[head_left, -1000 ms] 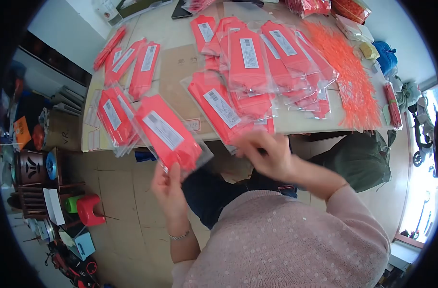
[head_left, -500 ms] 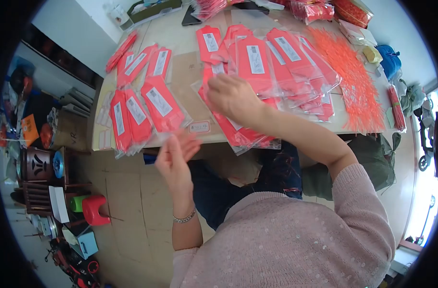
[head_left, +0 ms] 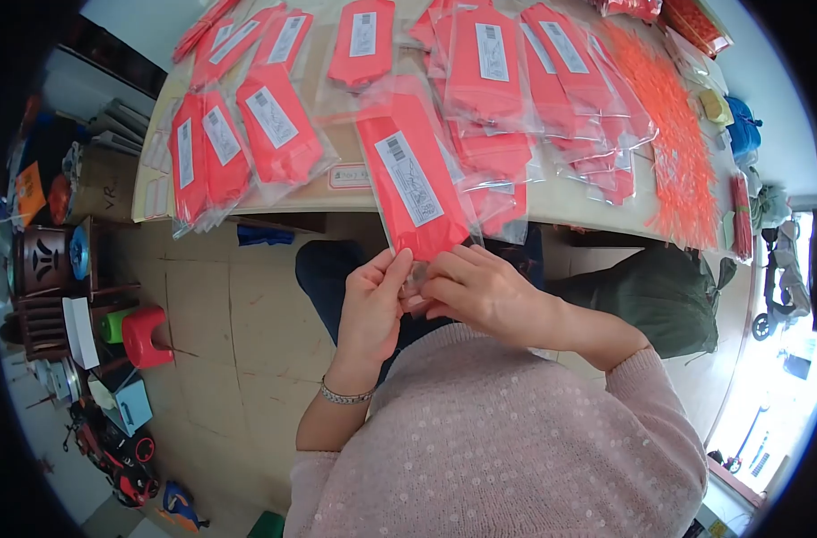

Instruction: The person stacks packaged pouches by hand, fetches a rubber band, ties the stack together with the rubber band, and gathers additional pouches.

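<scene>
A red packet in a clear plastic sleeve (head_left: 408, 179), with a white barcode label facing up, reaches from the table's front edge toward my body. At its near end, my left hand (head_left: 375, 300) pinches the left corner, thumb on top. My right hand (head_left: 489, 291) has its fingers curled on the sleeve's near right corner. The clear plastic between the two hands is partly hidden by my fingers. Just beyond lies another sleeved red packet (head_left: 363, 40), flat on the table.
More sleeved packets (head_left: 274, 117) lie in a group on the left of the table (head_left: 328, 202). A larger overlapping pile (head_left: 489, 63) fills the centre right. Beside it spreads a heap of orange-red strands (head_left: 673, 134). A dark green bag (head_left: 650, 300) stands below the table's right side.
My right hand has come back from over the pile to the table edge, and a sleeved packet is now between both hands. My left hand has closed on it. The view has tilted downward.
</scene>
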Demonstrator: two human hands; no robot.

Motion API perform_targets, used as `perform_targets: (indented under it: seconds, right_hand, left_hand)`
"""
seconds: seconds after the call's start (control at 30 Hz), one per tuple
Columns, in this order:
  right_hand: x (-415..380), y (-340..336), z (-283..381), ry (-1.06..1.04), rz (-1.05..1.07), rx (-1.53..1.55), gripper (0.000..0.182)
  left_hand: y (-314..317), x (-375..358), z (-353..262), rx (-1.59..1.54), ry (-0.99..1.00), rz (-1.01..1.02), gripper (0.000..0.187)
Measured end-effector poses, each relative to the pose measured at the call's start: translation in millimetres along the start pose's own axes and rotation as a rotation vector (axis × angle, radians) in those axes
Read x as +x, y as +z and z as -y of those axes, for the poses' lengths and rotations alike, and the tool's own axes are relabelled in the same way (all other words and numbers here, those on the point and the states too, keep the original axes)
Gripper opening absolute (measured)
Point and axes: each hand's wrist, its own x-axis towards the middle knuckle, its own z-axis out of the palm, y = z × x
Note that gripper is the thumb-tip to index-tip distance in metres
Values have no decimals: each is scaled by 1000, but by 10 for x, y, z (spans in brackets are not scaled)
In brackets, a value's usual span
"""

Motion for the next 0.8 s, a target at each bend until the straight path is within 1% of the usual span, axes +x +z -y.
perform_targets:
  seconds: [0.03, 0.1, 0.2, 0.23, 0.33, 0.4, 0.43, 0.5, 0.57, 0.6, 0.67, 0.77, 0.8]
  right_hand:
    - [15, -10, 6, 6, 24, -15, 16]
    - [25, -41, 30, -62, 43, -163, 15]
    - [-16, -11, 45, -145, 16, -321, 17]
    - [-45, 8, 46, -169, 0, -364, 17]
    - [-142, 8, 19, -181, -86, -340, 18]
    - [-272, 3, 1, -170, -68, -266, 17]
    - [-362, 3, -15, -164, -61, -231, 17]
    - [-675, 105, -152, -31, 43, 33, 17]
    - [-1206, 296, -514, 340, 163, 363, 19]
    - [-1596, 398, -772, 391, 506, 38, 22]
    - [-1618, 309, -761, 751, 1086, -384, 31]
    - [-1024, 91, -338, 426, -79, -2, 40]
    - [-853, 41, -258, 271, -174, -10, 43]
  left_hand:
    - [-21, 4, 16, -25, 0, 29, 22]
    - [-51, 3, 31, -74, 1, 83, 22]
    - [70, -7, -9, -95, 45, -69, 20]
    - [103, -4, -24, -91, 37, -85, 21]
    - [196, -15, -55, -91, 4, -122, 22]
    - [248, -32, -60, -97, -29, -124, 24]
    - [203, -24, -51, -80, -5, -113, 25]
    - [46, -13, -50, -45, 46, -87, 27]
    - [4, -91, -100, 9, 7, -76, 26]
    - [-10, -137, -118, 39, -13, -71, 26]
    - [-39, -218, -132, 59, -23, -83, 25]
    - [-11, -310, -114, 18, -58, -77, 22]
    - [7, -314, -131, -3, -60, -64, 22]
